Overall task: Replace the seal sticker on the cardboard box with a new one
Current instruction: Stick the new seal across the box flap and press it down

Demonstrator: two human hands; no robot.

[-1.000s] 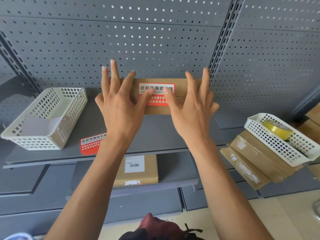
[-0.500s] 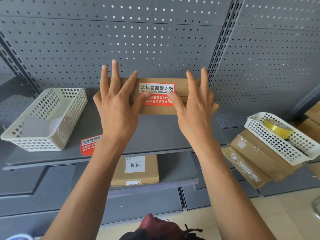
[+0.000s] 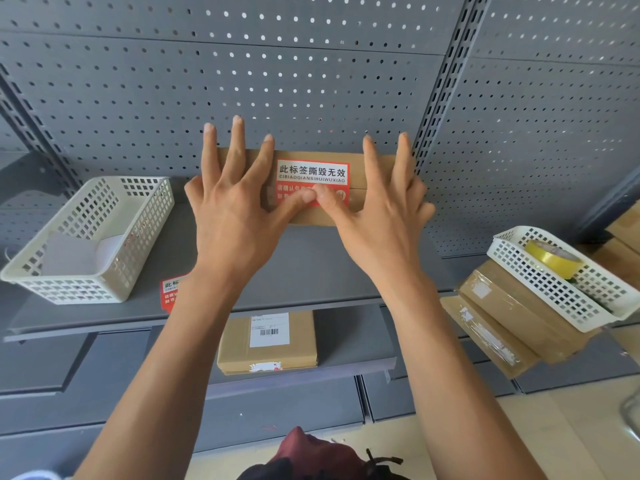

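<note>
The cardboard box (image 3: 372, 209) stands on the shelf (image 3: 311, 271) against the pegboard. Both thumbs press the seal sticker (image 3: 313, 174) on it; left hand (image 3: 235, 216) and right hand (image 3: 377, 220) are spread, holding nothing. Rub outward firmly; the lower edge probably needs more pressure.

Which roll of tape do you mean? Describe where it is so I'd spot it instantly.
Look right of the grey shelf, where a white basket sits tilted on stacked cardboard boxes. The yellow tape roll lies inside, the only yellow thing there.
</note>
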